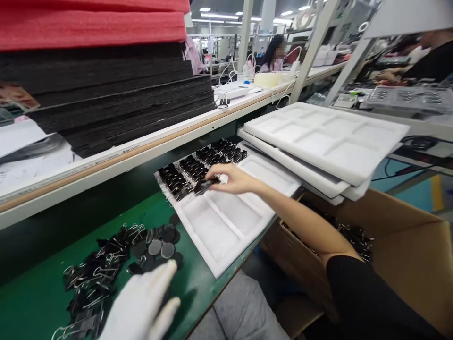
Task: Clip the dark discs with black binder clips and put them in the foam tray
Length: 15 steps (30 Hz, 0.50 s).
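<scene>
My right hand (233, 179) is bare and pinches a black binder clip (202, 187) over the foam tray. The white foam tray (226, 257) lies angled on the green bench; rows of black binder clips (191, 165) fill its far compartments, while the near ones show bare foam. My left hand (145, 302), in a white glove and blurred, hovers at the bench's near side, thumb and fingers apart. Just beyond its fingertips lie dark round discs (163, 243). Left of them spreads a loose heap of black binder clips (95, 278) with silver wire handles.
More white foam trays (325, 141) are stacked at the right. Below the bench edge stands a cardboard box (406, 236) with clips inside. A shelf edge (141, 141) crosses behind, carrying black foam sheets (116, 89) and red foam (92, 23). Other people work farther back.
</scene>
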Available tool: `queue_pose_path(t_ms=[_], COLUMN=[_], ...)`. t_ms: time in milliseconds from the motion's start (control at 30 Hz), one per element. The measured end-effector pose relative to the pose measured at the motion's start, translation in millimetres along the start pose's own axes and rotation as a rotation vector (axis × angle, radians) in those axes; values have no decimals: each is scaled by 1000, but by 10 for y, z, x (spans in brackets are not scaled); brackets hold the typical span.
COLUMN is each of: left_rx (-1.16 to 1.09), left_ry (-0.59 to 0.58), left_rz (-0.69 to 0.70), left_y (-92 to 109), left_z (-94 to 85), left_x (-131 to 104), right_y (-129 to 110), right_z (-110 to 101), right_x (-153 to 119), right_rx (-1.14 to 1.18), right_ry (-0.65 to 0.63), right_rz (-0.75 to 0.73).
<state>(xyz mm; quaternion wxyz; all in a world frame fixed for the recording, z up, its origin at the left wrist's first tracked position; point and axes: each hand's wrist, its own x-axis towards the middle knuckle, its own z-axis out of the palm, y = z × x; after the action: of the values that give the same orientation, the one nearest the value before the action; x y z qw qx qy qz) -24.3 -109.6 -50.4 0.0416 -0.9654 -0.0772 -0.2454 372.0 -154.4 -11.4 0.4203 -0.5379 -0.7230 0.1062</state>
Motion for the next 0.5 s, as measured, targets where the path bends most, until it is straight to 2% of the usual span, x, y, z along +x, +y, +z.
queue_pose_path(t_ms=[67, 133, 233, 333, 500], left_rx=[-22, -37, -61, -71, -96], left_ry=[-29, -39, -14, -27, -44], left_rz=[157, 207, 178, 177, 187], left_y=[101, 150, 151, 154, 210], left_z=[17, 15, -6, -42, -99], left_x=[81, 130, 141, 158, 238], right_y=[242, 492, 850, 1132, 1335], right_z=[-521, -959, -1336, -1388, -1214], right_x=[-45, -80, -138, -226, -356], right_rx=[-341, -588, -677, -717, -756], right_ry=[-89, -230, -291, -336, -358], right_rz=[158, 340, 440, 479, 475])
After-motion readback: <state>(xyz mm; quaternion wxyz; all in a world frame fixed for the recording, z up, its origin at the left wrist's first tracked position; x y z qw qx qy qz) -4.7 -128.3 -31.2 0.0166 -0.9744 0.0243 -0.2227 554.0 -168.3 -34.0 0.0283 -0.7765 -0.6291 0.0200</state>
